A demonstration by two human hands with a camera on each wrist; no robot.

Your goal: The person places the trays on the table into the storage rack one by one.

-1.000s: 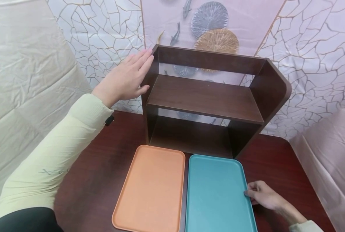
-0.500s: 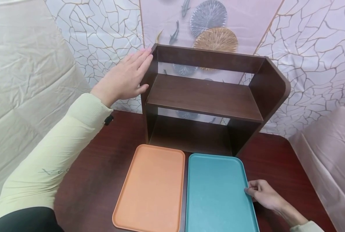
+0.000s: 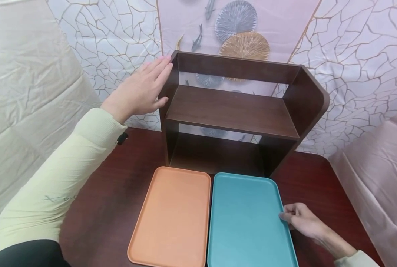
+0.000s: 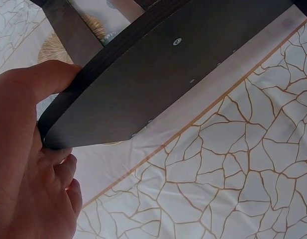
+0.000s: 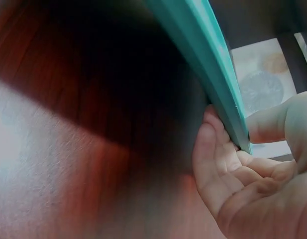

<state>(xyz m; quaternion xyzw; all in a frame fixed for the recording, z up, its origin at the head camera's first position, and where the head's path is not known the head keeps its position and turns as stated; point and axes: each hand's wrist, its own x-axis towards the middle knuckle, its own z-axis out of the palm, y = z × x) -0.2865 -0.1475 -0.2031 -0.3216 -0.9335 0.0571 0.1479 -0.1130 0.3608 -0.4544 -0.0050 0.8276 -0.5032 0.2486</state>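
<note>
A dark brown two-tier shelf (image 3: 231,111) stands upright on the table. My left hand (image 3: 138,87) rests at the upper end of its left side panel (image 4: 158,74), fingers extended and thumb apart by the front edge. In front of the shelf lies an orange rectangular tray (image 3: 171,215). Beside it on the right is a teal rectangular tray (image 3: 246,218), its far edge close to the shelf's base. My right hand (image 3: 303,221) pinches the teal tray's right rim, thumb (image 5: 267,124) on the upper side and fingers (image 5: 213,159) curled beneath.
The reddish-brown table (image 3: 101,193) extends on both sides of the trays. Behind the shelf hangs a patterned backdrop (image 3: 118,37). A beige cloth (image 3: 28,74) drapes at the left and a pinkish cloth (image 3: 381,174) at the right.
My right hand has moved the teal tray a little away from me and to the left, narrowing the gap to the orange tray. My left hand keeps its place on the shelf.
</note>
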